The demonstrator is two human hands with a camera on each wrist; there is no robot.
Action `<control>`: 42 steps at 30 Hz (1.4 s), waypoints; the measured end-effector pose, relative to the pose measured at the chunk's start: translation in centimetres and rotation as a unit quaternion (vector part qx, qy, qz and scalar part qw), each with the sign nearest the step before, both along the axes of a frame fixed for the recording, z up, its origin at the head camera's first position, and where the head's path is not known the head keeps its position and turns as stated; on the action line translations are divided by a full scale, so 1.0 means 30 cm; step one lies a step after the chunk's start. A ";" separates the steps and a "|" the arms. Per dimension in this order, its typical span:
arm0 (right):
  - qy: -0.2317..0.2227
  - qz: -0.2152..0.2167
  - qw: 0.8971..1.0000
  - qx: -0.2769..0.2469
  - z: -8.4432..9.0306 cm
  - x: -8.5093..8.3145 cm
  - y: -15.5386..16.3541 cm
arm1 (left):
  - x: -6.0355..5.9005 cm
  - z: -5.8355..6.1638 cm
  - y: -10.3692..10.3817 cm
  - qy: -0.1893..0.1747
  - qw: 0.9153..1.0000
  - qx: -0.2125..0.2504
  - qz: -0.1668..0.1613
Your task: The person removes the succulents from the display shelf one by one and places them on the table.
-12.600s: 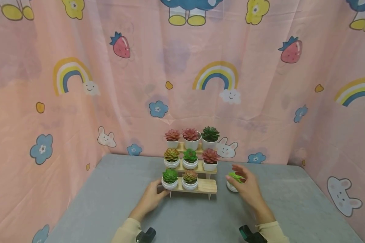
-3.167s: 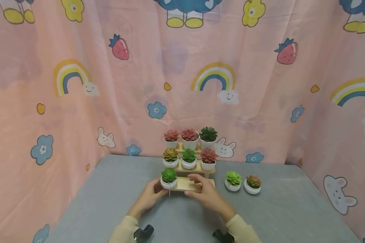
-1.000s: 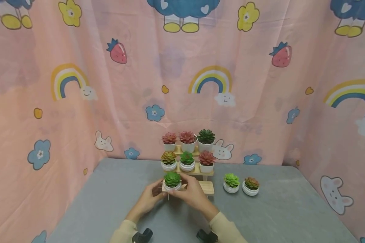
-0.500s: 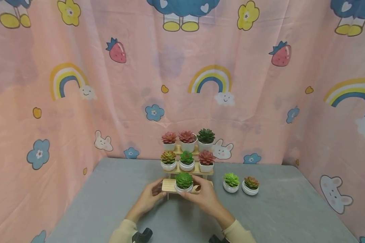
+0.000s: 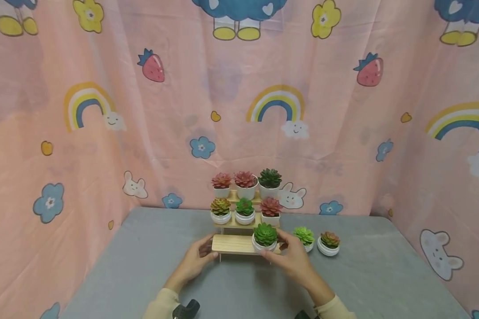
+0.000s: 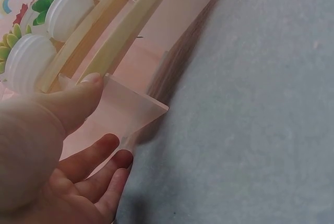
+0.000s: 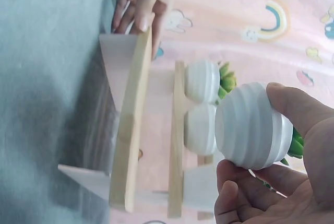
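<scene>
above the right end of the lowest plank, a green rosette succulent in a ribbed round white pot [image 5: 265, 236] hung upright, its base clear of the wood in the right wrist view. the right hand [image 5: 294, 262] pinched the pot, thumb on one side and fingers curled on the other. the left hand [image 5: 193, 264] gripped the pale three-tier wooden stand with translucent panel legs [image 5: 232, 244], thumb at the plank's left end, fingers bent round the leg.

for a good carry, the grip probably wanted to stay low on the white wall, off the leaves, with the pot level; the stand looked light, so a steady, gentle left hold seemed wise.

six more potted succulents [image 5: 245, 206] filled the upper tiers. just beyond the right hand, a lime-green potted succulent [image 5: 304, 235] sat partly hidden on the grey table [image 5: 143, 266], worth avoiding with the knuckles; beside it stood an orange-brown potted succulent [image 5: 329, 239].
</scene>
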State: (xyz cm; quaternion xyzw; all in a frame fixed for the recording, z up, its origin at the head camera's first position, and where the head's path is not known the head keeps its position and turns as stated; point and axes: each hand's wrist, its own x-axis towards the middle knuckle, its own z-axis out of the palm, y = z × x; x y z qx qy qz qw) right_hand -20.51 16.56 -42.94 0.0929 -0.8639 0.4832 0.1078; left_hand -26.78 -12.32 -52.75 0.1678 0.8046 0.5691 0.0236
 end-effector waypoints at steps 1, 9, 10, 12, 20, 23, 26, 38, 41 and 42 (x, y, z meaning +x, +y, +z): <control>-0.001 -0.005 1.000 0.001 0.000 0.000 0.008 | -0.001 0.000 -0.001 0.001 1.000 -0.001 -0.001; -0.015 -0.030 0.999 0.011 0.019 0.007 0.081 | -0.005 -0.007 -0.003 0.008 1.000 -0.010 -0.006; -0.015 -0.032 0.999 0.014 0.022 0.008 0.091 | -0.006 -0.008 -0.003 0.007 1.000 -0.010 -0.006; -0.025 -0.040 0.999 0.026 0.028 0.011 0.111 | -0.008 -0.006 -0.004 0.008 1.000 -0.009 -0.008; -0.011 -0.055 0.998 0.039 0.033 0.017 0.178 | -0.002 0.001 -0.001 0.012 1.000 -0.009 -0.001; -0.002 -0.061 0.997 0.039 0.030 0.018 0.203 | 0.001 0.002 0.001 0.011 1.000 -0.010 0.002; 0.019 -0.067 0.997 0.039 0.024 0.018 0.229 | 0.003 0.001 0.003 0.010 1.000 -0.010 0.004; 0.035 -0.080 0.996 0.035 0.014 0.010 0.313 | -0.003 -0.008 -0.003 0.009 1.000 -0.009 -0.001; 0.023 -0.086 0.996 0.028 0.010 0.009 0.340 | -0.004 -0.013 -0.002 0.009 1.000 -0.011 -0.003; 0.019 -0.093 0.995 0.029 0.008 0.007 0.350 | -0.005 -0.015 -0.001 0.008 1.000 -0.011 -0.005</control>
